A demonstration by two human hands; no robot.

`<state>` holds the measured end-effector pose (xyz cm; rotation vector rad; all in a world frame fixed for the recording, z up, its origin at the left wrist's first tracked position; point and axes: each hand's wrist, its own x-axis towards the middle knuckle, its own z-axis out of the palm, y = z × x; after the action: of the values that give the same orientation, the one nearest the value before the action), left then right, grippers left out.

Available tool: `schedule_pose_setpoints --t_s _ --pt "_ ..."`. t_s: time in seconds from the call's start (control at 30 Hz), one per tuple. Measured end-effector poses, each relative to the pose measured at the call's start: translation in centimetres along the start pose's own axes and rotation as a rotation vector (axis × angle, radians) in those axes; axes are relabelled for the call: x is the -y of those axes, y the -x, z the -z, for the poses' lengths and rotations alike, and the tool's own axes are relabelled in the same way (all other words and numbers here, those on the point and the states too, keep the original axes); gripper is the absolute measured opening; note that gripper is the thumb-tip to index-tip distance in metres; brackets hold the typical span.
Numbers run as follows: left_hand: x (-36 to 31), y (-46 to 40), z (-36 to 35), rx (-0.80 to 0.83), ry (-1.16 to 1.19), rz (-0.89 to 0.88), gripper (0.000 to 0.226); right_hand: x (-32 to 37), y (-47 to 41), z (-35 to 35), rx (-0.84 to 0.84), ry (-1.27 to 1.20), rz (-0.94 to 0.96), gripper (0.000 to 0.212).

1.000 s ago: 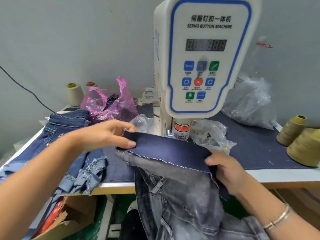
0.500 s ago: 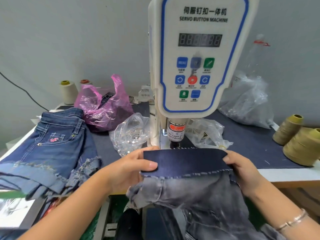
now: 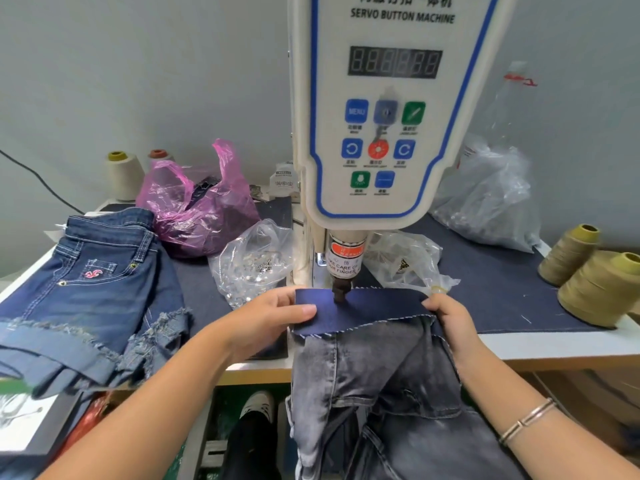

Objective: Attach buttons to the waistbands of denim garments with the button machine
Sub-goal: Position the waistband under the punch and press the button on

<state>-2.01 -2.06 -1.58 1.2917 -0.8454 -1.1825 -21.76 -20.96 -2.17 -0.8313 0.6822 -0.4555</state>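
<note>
**Waistband under the punch**

Grey wall behind; white-edged table [image 3: 554, 344] with dark cloth cover. Servo button machine [image 3: 388, 116] at centre, its punch head [image 3: 341, 292] down on the dark blue waistband [image 3: 363, 308] of a grey denim garment [image 3: 374, 393] hanging off the front edge. Left hand [image 3: 263, 320] pinches the waistband's left end, thumb on top. Right hand [image 3: 446, 317] grips its right end, fingers curled. Blue denim shorts [image 3: 90, 289] lie far left; 2 khaki thread cones [image 3: 595, 282] stand far right.
</note>
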Motion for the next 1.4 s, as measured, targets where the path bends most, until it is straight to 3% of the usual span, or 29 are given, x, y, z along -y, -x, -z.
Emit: schedule_pose_setpoints --t_s 0.07,0.1,0.2,0.37,0.53,0.8,0.93,1.07,1.13,1.17,1.27,1.33,1.4 --pt "-0.1 -0.4 -0.4 0.033 -0.050 -0.002 0.037 0.1 -0.6 0.3 -0.021 -0.015 0.097 0.058" --pt "-0.1 -0.6 -0.6 0.052 -0.063 0.004 0.036 0.0 -0.7 0.4 -0.020 -0.026 0.127 0.060" --pt "0.2 -0.8 -0.7 0.075 -0.055 0.020 0.034 -0.4 -0.7 0.2 0.085 -0.034 0.074 0.026" --pt "-0.4 -0.7 -0.5 0.005 -0.203 0.114 0.072 -0.5 -0.8 0.3 0.197 0.101 0.085 0.025" --pt "-0.5 -0.6 -0.6 0.035 -0.229 0.145 0.030 -0.4 -0.8 0.2 0.242 0.167 0.155 0.025" --pt "-1.0 -0.3 0.2 -0.076 -0.063 0.135 0.038 1.2 -0.6 0.1 0.369 0.457 0.106 0.021" --pt "-2.1 0.3 1.8 -0.077 -0.066 0.072 0.022 2.6 -1.0 0.1 0.410 0.621 -0.022 0.029" --pt "-2.8 0.8 3.2 -0.043 -0.094 0.106 0.034 3.3 -1.1 0.1 0.441 0.834 -0.078 0.024" --pt "-3.3 0.9 3.7 -0.031 -0.137 0.139 0.026 3.4 -1.2 0.2 0.441 0.919 -0.064 0.029" --pt "-3.5 1.0 4.0 -0.031 -0.176 0.155 0.025 3.5 -1.2 0.3 0.437 0.924 -0.052 0.032" --pt "-4.3 1.3 4.7 -0.090 -0.340 0.259 0.056 3.3 -0.7 0.1 0.453 0.824 -0.041 0.026" --pt "-4.6 1.4 5.1 -0.085 -0.389 0.310 0.042 3.0 -0.4 -0.2 0.426 0.716 -0.033 0.026" --pt "-5.0 1.6 4.9 0.040 -0.381 0.304 0.021 2.7 -0.4 -0.1 0.399 0.640 -0.005 0.027"
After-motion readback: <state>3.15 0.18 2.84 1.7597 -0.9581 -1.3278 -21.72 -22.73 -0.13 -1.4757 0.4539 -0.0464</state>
